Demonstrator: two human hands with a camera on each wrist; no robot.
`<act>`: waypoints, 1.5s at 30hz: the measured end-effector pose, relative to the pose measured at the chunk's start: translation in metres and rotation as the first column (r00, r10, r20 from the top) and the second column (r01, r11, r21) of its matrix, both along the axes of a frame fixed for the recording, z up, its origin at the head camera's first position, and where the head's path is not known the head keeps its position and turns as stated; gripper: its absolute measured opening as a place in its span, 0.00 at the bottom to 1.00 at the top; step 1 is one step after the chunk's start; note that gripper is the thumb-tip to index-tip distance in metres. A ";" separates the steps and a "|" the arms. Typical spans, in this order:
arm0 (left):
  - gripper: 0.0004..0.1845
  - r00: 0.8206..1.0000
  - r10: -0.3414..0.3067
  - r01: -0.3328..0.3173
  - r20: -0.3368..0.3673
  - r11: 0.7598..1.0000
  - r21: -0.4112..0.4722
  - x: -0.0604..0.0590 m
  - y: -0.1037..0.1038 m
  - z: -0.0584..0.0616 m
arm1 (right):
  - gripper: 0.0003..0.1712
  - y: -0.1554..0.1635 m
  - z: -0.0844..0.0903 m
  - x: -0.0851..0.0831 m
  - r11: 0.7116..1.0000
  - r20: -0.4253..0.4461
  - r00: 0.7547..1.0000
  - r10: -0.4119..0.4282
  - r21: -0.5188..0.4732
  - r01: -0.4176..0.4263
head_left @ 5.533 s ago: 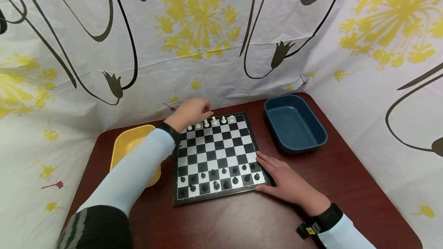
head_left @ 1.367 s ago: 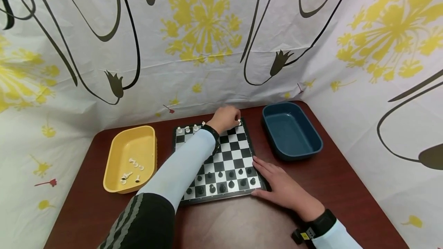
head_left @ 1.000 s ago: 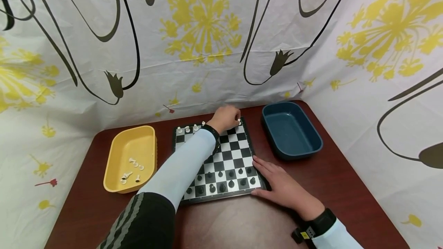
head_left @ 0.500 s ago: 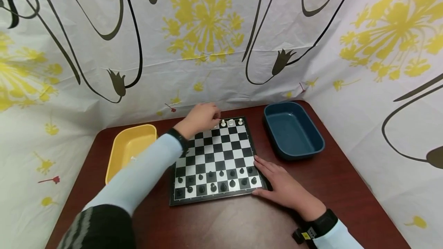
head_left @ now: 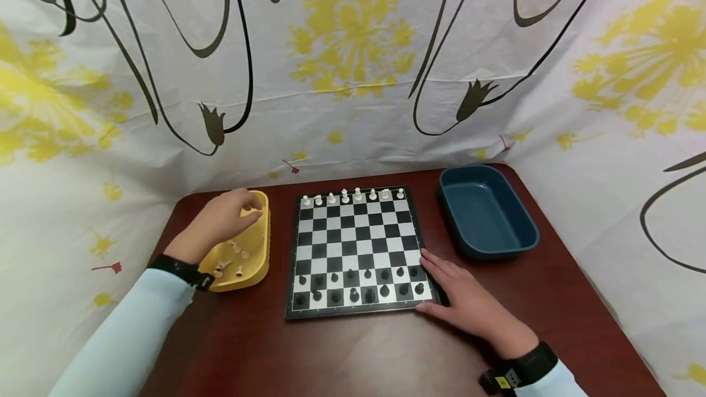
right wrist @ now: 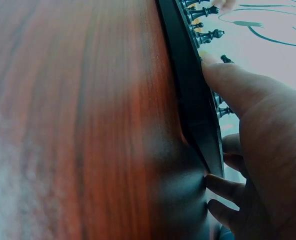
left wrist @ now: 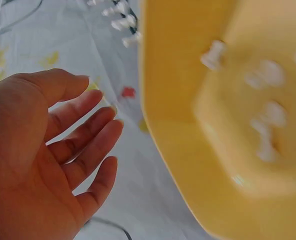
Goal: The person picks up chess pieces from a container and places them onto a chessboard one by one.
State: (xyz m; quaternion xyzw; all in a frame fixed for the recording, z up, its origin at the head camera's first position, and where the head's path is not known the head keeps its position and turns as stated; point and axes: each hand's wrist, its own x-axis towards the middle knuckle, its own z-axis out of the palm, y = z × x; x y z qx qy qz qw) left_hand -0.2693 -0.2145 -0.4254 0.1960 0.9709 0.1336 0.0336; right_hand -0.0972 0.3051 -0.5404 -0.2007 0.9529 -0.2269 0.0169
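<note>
My left hand point(head_left: 223, 216) hovers over the far part of a yellow container point(head_left: 266, 238). Its fingers are loosely bent with nothing between them, as the left wrist view confirms. Several white chess pieces point(head_left: 239, 272) lie loose in that container. A chessboard point(head_left: 353, 234) lies in the middle of the table. White chess pieces point(head_left: 358, 193) stand along its far row, and two rows of black chess pieces point(head_left: 354, 294) stand at the near side. My right hand point(head_left: 469, 299) rests at the board's near right corner, thumb point(right wrist: 228, 82) and fingers extended against the frame point(right wrist: 180, 65).
A blue container point(head_left: 480, 213) stands right of the board, near the table's far right corner. The dark red table point(head_left: 353, 354) meets a patterned cloth wall point(head_left: 248, 139) behind and at both sides.
A white chess piece now stands in the far right corner square. My left hand has left the far row and moved left over the yellow container. The right hand stays at the board.
</note>
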 end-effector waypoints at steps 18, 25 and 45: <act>0.04 0.979 -0.011 0.012 0.202 1.000 -0.007 0.034 -0.036 -0.036 | 0.59 0.001 -0.004 -0.001 1.000 -0.001 1.000 0.006 0.001 -0.006; 0.04 0.976 -0.013 0.032 0.217 0.996 -0.088 0.033 -0.033 -0.045 | 0.60 0.002 -0.003 0.000 1.000 0.005 1.000 0.003 0.005 -0.003; 0.05 0.984 -0.006 0.026 0.179 0.994 -0.108 0.037 -0.034 -0.052 | 0.59 0.002 -0.003 -0.001 1.000 0.000 1.000 0.006 0.002 -0.006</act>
